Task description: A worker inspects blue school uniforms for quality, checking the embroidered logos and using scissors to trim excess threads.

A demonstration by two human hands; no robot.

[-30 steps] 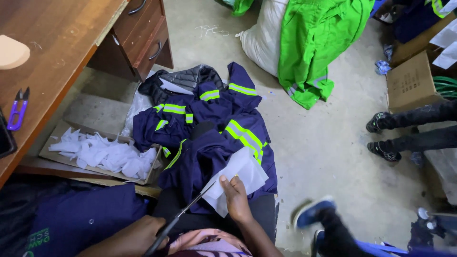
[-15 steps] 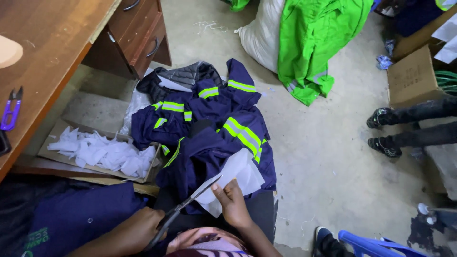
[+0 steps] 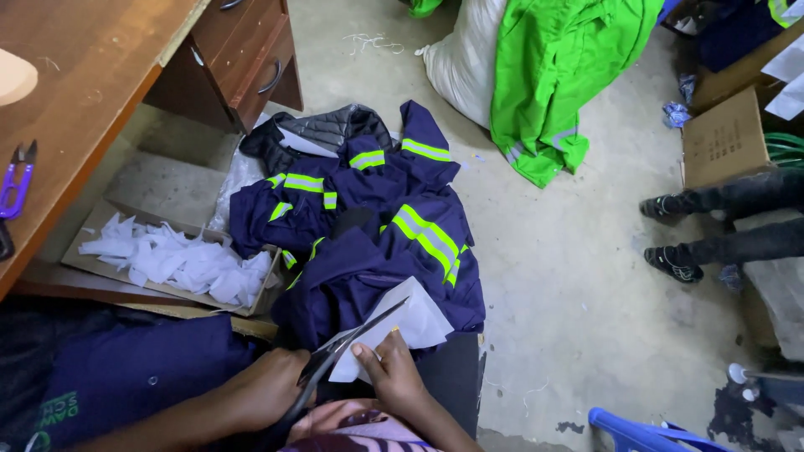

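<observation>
Left hand (image 3: 260,393): clenched round the handles of the long dark metal scissors (image 3: 339,356), low in view, just above the lap.
Scissors: blades parted, tips aimed up and to the right, lower blade against the edge of the white fabric piece (image 3: 402,326).
Right hand (image 3: 394,377): pinching the near edge of the white piece, thumb on top, holding it taut to the blades.
White piece: lifted off the lap, in front of the heap of navy work jackets with yellow-and-grey reflective bands (image 3: 368,226) on the floor.
Step in hand: a cut under way, by the look of it, partly into the white piece.
Next move: likely calls for closing the blades along the line while feeding the piece with the pinch kept clear of the edge.
Left of the knees: shallow cardboard tray (image 3: 92,261) full of white cut scraps (image 3: 180,261).
Farther left: brown wooden desk (image 3: 92,92), small purple thread snips (image 3: 17,180) on top.
Far side: bright green jacket (image 3: 561,75) draped over a white sack (image 3: 465,63), brown cardboard box (image 3: 724,138), another person's dark shoes (image 3: 670,234) at right.
</observation>
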